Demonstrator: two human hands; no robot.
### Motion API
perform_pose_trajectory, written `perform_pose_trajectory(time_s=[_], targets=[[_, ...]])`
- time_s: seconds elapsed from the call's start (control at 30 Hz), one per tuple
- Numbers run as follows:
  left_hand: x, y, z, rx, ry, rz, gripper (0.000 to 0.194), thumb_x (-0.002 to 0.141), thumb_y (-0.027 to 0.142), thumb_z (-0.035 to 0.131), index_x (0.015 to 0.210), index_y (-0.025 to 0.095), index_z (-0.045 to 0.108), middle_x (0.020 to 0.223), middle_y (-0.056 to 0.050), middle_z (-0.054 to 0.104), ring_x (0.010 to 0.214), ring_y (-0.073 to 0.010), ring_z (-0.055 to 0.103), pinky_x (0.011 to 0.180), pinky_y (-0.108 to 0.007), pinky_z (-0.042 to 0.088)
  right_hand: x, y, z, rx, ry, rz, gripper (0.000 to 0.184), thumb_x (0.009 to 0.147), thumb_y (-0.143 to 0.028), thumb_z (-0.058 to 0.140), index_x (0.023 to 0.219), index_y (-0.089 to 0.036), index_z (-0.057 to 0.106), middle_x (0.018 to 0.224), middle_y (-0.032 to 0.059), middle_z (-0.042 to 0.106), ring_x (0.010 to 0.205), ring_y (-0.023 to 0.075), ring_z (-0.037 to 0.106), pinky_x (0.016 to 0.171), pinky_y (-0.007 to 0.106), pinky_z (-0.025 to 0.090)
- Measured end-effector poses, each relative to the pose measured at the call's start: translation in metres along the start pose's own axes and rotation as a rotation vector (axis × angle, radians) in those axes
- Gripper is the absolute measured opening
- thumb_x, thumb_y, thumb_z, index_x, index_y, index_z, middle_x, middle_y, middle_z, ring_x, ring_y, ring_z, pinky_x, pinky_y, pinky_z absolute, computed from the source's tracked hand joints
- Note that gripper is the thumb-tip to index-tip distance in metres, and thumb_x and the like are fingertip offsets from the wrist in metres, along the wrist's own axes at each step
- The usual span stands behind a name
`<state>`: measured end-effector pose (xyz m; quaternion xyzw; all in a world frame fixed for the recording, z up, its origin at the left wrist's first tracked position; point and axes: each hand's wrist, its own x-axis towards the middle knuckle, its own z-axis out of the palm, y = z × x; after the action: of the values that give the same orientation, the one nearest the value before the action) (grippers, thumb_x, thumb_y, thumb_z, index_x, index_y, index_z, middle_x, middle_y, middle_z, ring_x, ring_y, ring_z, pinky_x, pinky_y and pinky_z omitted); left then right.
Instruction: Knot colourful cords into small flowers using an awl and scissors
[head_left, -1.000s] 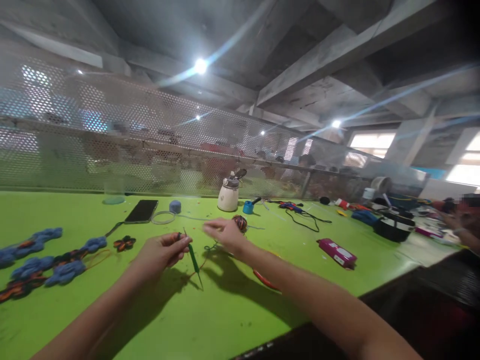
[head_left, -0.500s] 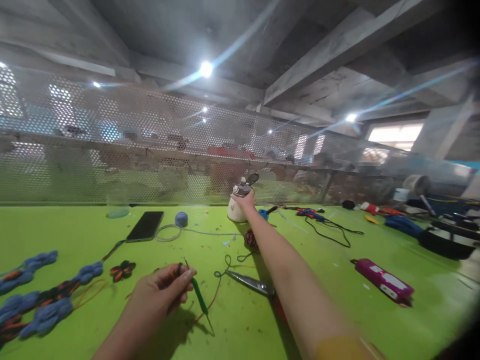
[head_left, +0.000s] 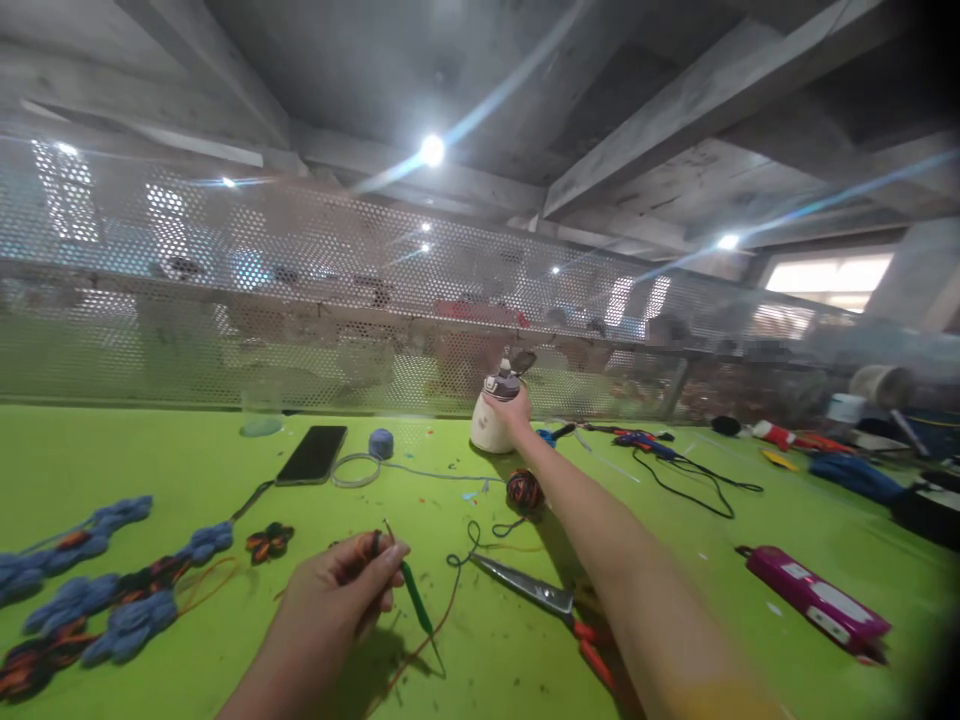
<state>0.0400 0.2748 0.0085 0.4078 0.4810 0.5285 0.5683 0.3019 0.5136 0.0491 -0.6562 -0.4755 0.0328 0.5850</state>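
Observation:
In the head view, my left hand (head_left: pixel 346 588) pinches a crochet hook (head_left: pixel 418 600) with a green handle, its lower end pointing down at the table. A little dark yarn shows at those fingertips. My right hand (head_left: pixel 513 412) stretches far forward and wraps round the top of a white bottle (head_left: pixel 489 426). The bottle's dark flip lid (head_left: pixel 523 366) is raised, and its base appears to be on the table. Beside my right forearm lies a dark multicoloured yarn ball (head_left: pixel 523 490). Red-handled scissors (head_left: pixel 525 585) lie under that forearm, partly covered.
On the green table (head_left: pixel 247 470) are blue crocheted flower strips (head_left: pixel 142 625), a small dark crocheted flower (head_left: pixel 268 542), a phone (head_left: pixel 311 456) and a blue yarn ball (head_left: pixel 381 443). A glue gun (head_left: pixel 643 444) and purple device (head_left: pixel 817 600) lie right. A perforated screen (head_left: pixel 360 340) stands behind.
The view has turned slightly left, so everything sits further right. More of the scissors and the dark yarn ball now shows. Both hands keep their holds.

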Motion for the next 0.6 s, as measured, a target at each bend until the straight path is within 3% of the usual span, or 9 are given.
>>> perform_pose_trajectory(time_s=[0.2,0.37,0.5,0.57,0.6], targets=[[0.004,-0.001,-0.004,-0.035,0.011,-0.001,0.030,0.052,0.038,0.080,0.067,0.016,0.064,0.054,0.001,0.060,0.043,-0.0075,0.048,0.039,-0.017,0.036,-0.052,-0.060,-0.058,0.096,-0.066,-0.191,0.067,0.055,-0.040,0.078,0.114,-0.016,0.054,0.113,0.0098,0.064,0.101,0.0216,0.060,0.087,0.030,0.045],[0.009,0.005,-0.015,-0.048,-0.002,-0.028,0.026,0.054,0.033,0.079,0.067,0.017,0.063,0.059,0.000,0.062,0.046,-0.0086,0.049,0.041,-0.019,0.039,-0.154,-0.105,-0.134,0.302,-0.191,-0.374,0.077,0.054,-0.038,0.080,0.122,-0.017,0.050,0.113,0.0103,0.063,0.100,0.0254,0.060,0.090,0.039,0.046],[0.012,0.007,-0.020,-0.056,-0.012,0.034,0.023,0.056,0.031,0.078,0.063,0.016,0.062,0.055,0.002,0.058,0.045,-0.0068,0.047,0.041,-0.017,0.038,-0.240,-0.104,-0.182,0.373,-0.275,-0.328,0.073,0.060,-0.030,0.075,0.128,-0.028,0.048,0.114,0.0089,0.062,0.099,0.0292,0.062,0.084,0.044,0.051],[0.013,0.006,-0.021,-0.061,0.005,0.064,0.023,0.055,0.028,0.079,0.061,0.015,0.061,0.054,0.002,0.057,0.046,-0.0068,0.048,0.044,-0.018,0.040,-0.272,-0.090,-0.193,0.322,-0.275,-0.284,0.078,0.062,-0.030,0.073,0.133,-0.036,0.043,0.113,0.0079,0.063,0.099,0.0326,0.062,0.075,0.045,0.054],[0.013,0.006,-0.021,-0.063,0.004,0.080,0.022,0.055,0.027,0.079,0.062,0.014,0.062,0.055,0.002,0.057,0.047,-0.0070,0.049,0.045,-0.018,0.041,-0.283,-0.081,-0.194,0.308,-0.340,-0.304,0.080,0.063,-0.032,0.071,0.136,-0.038,0.039,0.115,0.0074,0.062,0.105,0.0338,0.060,0.074,0.045,0.055]])
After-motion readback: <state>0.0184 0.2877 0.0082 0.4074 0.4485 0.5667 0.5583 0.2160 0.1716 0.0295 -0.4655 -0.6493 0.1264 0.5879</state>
